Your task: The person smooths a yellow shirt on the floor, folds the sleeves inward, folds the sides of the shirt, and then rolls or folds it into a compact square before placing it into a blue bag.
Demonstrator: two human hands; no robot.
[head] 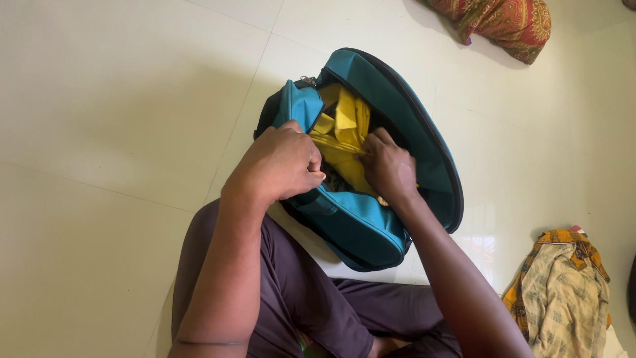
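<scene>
**Both hands at the open teal bag**

You sit on the pale tiled floor with a teal bag lying open in front of your knees, its lid flap folded back toward the far right. Inside it sits a folded yellow cloth, filling most of the opening; something dark shows beneath it, too shadowed to identify.

Your left hand is curled closed around the near left edge of the bag's opening, fingers tucked over the rim. Your right hand reaches into the bag, its fingertips pinched closed on a fold of the yellow cloth near the middle of the opening.

Far right, a red patterned bundle lies on the floor. Near right, a checked cloth with orange trim lies crumpled, well apart from the bag.
</scene>
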